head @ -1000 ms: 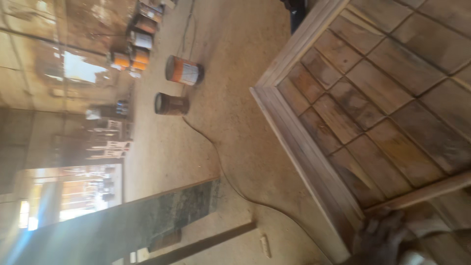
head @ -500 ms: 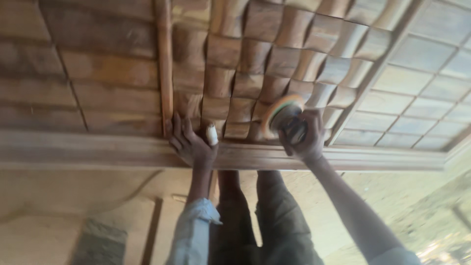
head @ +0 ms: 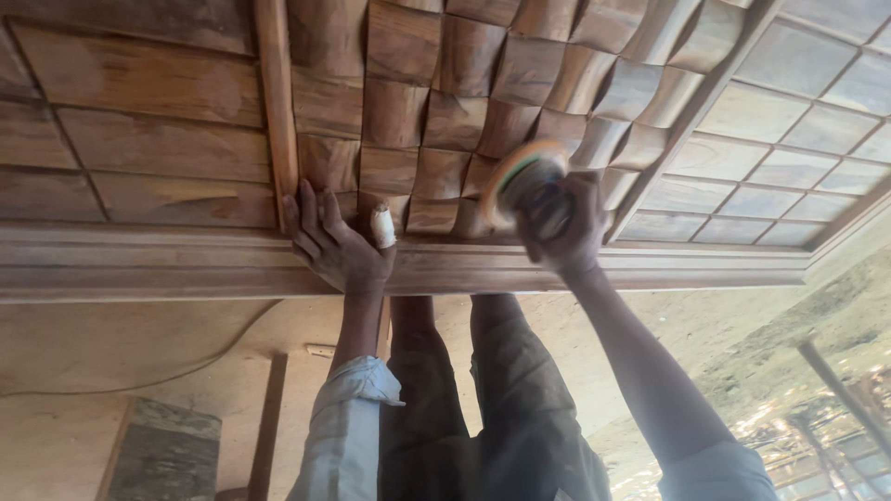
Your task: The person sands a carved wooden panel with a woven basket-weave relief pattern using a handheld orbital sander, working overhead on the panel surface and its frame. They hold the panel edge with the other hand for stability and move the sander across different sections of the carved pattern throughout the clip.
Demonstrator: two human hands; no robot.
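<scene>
- nearest the camera, at the bottom of the view, the person's two legs in dark brown trousers (head: 483,417) stand on a sandy floor (head: 121,362).
- a thin cable (head: 139,380) lies on that floor at the left, beside a dark plank (head: 167,455).
- the left forearm, with a rolled pale sleeve (head: 348,417), reaches up to a long moulded wooden rail (head: 148,264) that runs across the view.
- the left hand (head: 336,243) lies flat on the rail's edge, fingers spread apart and gripping nothing; one finger wears a white bandage (head: 382,226).
- just right of it, the right hand (head: 568,232) is clamped around a small round sanding tool (head: 522,178) with an orange-rimmed disc.
- the disc rests against the carved wooden panel (head: 436,102), a field of curved, woven-looking blocks, near its lower edge.
- further right lies a flat grid of square wooden panels (head: 780,139).
</scene>
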